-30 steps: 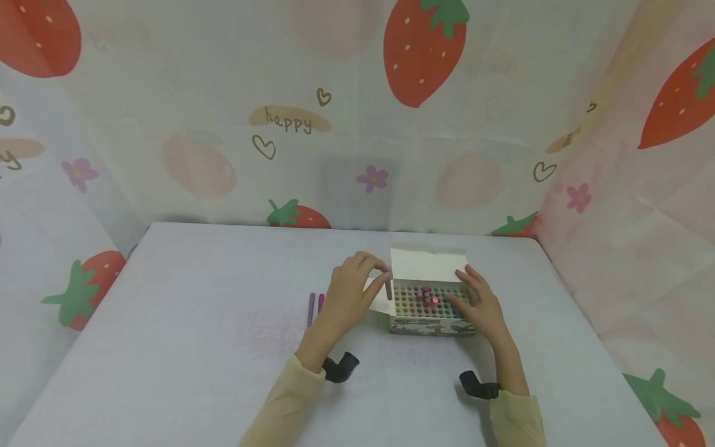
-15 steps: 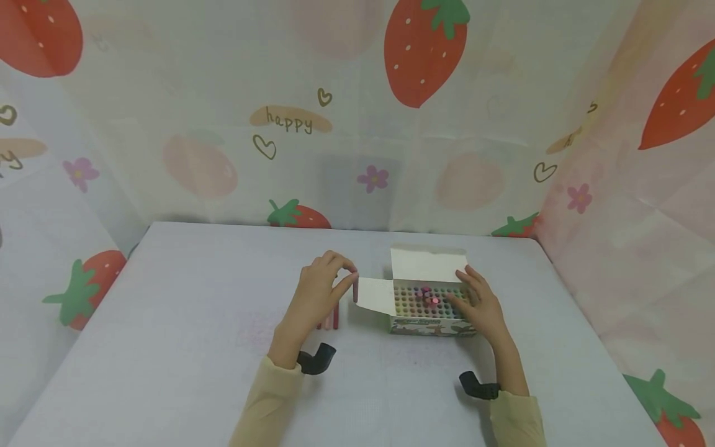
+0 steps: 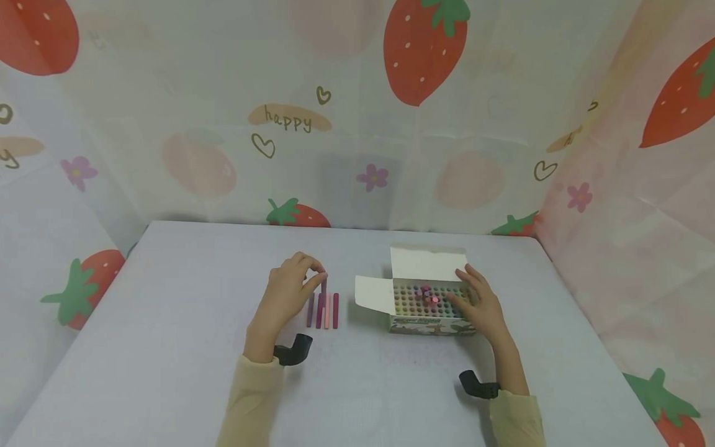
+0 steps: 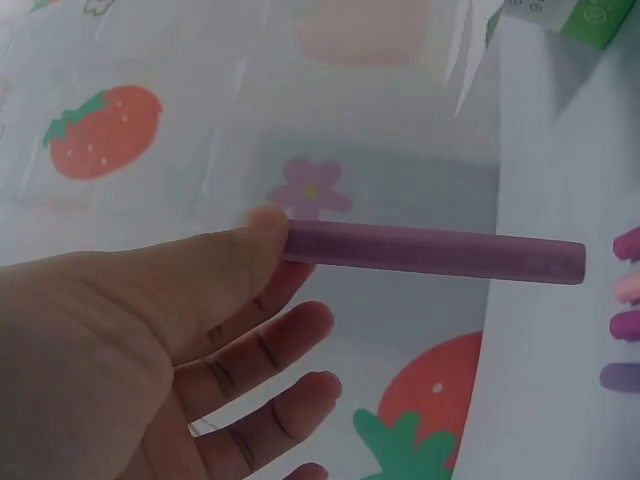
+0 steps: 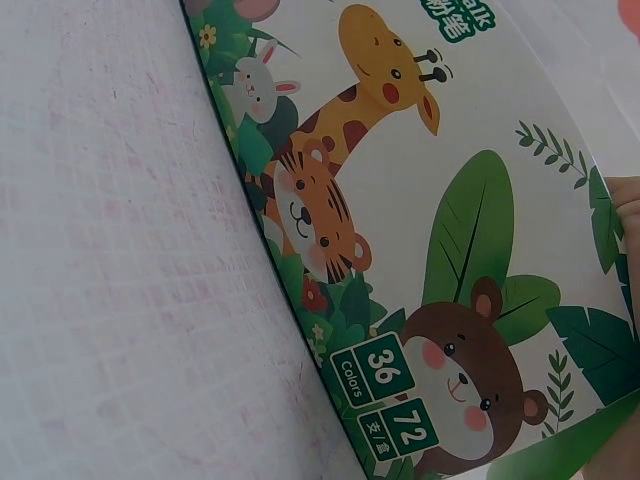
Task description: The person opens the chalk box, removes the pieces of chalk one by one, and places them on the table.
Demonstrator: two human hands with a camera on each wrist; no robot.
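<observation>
Chalk stick (image 4: 435, 252), mauve, held off the worktop (image 3: 167, 341) in the left hand (image 3: 283, 292). Left grip: pinching the stick near one end between thumb and finger; the other visible fingers lie apart from it. In the head view the stick points downward, over a row of four sticks left of the box (image 3: 430, 326); the left wrist view shows a gap between its free end and the row. Row, left to right: purple stick (image 3: 310, 310), magenta stick (image 3: 319, 311), pale pink stick (image 3: 327, 314), crimson stick (image 3: 336, 310). All four lie side by side, roughly parallel. Right hand (image 3: 481, 305) at the right end of the box: grip spread, thumb over the top, fingers by the raised lid (image 3: 428, 263); cannot tell how firmly it bears. Box stands open, lid up at the rear, white side flap (image 3: 375, 295) folded out to the left. Inside, rows of small round ends in many colours; a pink and purple cluster (image 3: 427, 295) shows near the middle. Box print in the right wrist view: giraffe, tiger, bear, rabbit, "36 Colors" and "72". Black wrist mount (image 3: 293, 351) on the left arm, another on the right. Backdrop (image 3: 346, 136) behind: strawberries, hearts, flowers, the word "happy".
</observation>
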